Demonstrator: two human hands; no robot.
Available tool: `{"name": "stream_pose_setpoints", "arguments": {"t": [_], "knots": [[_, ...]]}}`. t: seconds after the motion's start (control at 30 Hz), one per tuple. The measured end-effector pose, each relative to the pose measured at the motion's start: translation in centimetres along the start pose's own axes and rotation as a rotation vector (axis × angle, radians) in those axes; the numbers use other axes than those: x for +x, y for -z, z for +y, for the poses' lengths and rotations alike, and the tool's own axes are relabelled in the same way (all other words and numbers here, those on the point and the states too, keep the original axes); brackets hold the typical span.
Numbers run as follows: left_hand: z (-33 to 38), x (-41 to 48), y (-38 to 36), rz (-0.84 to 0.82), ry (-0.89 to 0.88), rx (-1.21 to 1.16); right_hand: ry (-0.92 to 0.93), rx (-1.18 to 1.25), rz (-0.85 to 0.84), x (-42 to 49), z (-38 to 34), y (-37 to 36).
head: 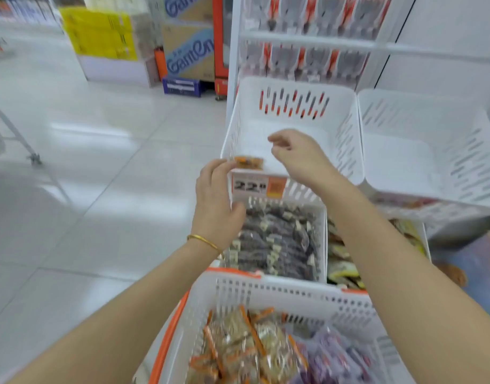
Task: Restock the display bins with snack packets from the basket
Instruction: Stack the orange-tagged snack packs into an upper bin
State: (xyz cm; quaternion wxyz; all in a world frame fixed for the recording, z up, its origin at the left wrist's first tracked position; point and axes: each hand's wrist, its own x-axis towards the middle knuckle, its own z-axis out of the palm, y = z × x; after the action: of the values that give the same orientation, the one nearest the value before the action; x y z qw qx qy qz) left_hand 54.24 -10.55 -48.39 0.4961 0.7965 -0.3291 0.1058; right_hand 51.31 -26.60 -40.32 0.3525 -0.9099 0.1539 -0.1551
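the head view looks down over a white basket [280,295] with orange trim, at the near edge, holding orange-striped snack packets [238,353] on its left and purple packets [335,358] on its right. beyond it a lower bin [277,239] is already heaped with dark packets, and another bin to its right holds yellowish ones [342,259]. above and farther off sits an upper white bin [346,115] that looks bare inside, with a second bare-looking bin [432,151] to its right. a price tag [259,186] hangs on the upper bin's near rim.

the left hand [216,200] is raised at that near rim, its fingertips pinching one small orange packet [249,162] that sits right at the rim's edge. the right hand [296,153] hovers over the bin's floor with fingers loosely curled; blur hides whether it holds anything, so that cannot be told.

the step in hand seems to be dropping the first orange packets into the bare upper bin. the next move likely calls for carrying the pinched packet past the rim and letting go so it lies flat on the bin floor, then reaching back toward the near basket for more of the same striped kind, keeping them apart from the purple ones.
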Motion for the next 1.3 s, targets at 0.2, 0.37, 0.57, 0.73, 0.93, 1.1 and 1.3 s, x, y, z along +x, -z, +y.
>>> {"name": "stream_pose_setpoints", "arguments": {"t": [0.2, 0.37, 0.57, 0.73, 0.93, 1.1, 1.3], "knots": [[-0.6, -9.7, -2.8, -0.252, 0.134, 0.069, -0.136, 0.26, -0.173, -16.0, 7.4, -3.5], [-3.8, -16.0, -4.4, -0.379, 0.278, 0.117, -0.54, -0.079, -0.413, -22.1, 19.0, -12.5], [-5.6, -17.7, -4.3, -0.416, 0.339, 0.158, -0.508, -0.339, -0.426, -23.6, 23.0, -18.4], [-5.8, -17.4, -4.7, -0.433, 0.337, 0.172, -0.589, -0.059, -0.384, -22.6, 22.5, -20.1], [-4.4, -17.3, -6.0, -0.435, 0.432, 0.118, -0.667, 0.367, -0.128, -23.9, 20.4, -13.4], [-1.5, -17.8, -7.2, -0.609, 0.79, -0.342, -0.539, 0.653, -0.121, -24.0, 16.8, -7.0], [1.2, -15.7, -6.7, -0.513, 0.767, -0.578, -0.312, 0.569, 0.086, -24.3, 14.4, -4.2]]}}
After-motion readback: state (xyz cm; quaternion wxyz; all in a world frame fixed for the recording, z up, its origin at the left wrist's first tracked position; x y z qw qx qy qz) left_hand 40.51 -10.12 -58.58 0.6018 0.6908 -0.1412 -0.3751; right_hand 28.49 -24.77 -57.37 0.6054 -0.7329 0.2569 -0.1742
